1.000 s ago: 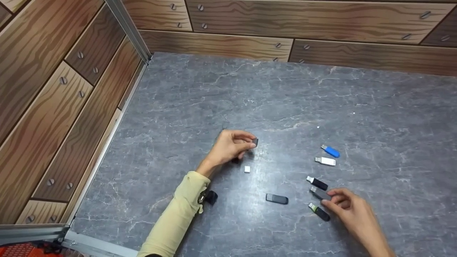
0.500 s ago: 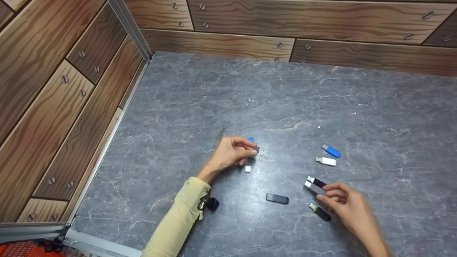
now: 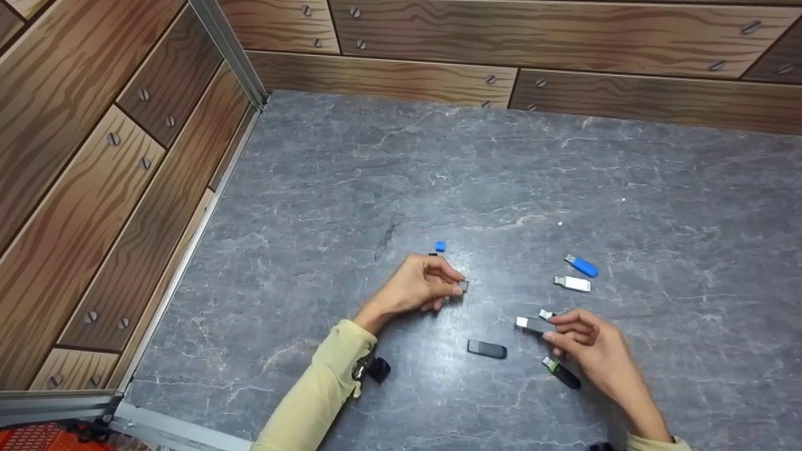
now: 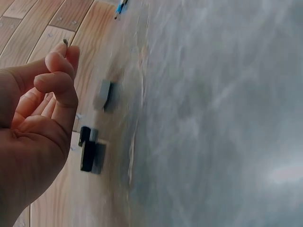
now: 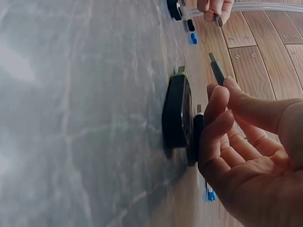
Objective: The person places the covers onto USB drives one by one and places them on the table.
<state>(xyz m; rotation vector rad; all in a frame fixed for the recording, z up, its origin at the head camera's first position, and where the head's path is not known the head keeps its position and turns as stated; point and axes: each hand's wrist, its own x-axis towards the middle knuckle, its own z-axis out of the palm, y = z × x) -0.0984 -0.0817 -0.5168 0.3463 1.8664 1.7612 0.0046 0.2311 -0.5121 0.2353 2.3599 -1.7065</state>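
My left hand (image 3: 416, 285) pinches a small dark grey cap (image 3: 463, 286) between thumb and index finger, above the table. To its right, my right hand (image 3: 595, 351) holds a grey USB stick (image 3: 536, 325) by its rear end, the metal plug pointing left toward the cap. Cap and stick are apart. In the right wrist view the stick (image 5: 217, 69) stands out from the fingertips of my right hand (image 5: 251, 142). The left wrist view shows my left hand (image 4: 42, 104) with only a sliver of the cap showing.
A black USB stick (image 3: 547, 314) lies partly behind my right hand, a green-black one (image 3: 562, 373) below it. Blue (image 3: 583, 265) and white (image 3: 573, 284) sticks lie farther back. A capped dark stick (image 3: 487, 349) is between the hands; a blue cap (image 3: 440, 247) is behind the left hand.
The right hand has lifted the grey stick and carried it left, turning it more level. The left hand has moved right and nearer with the cap, uncovering the blue cap; it now hides the white cap.
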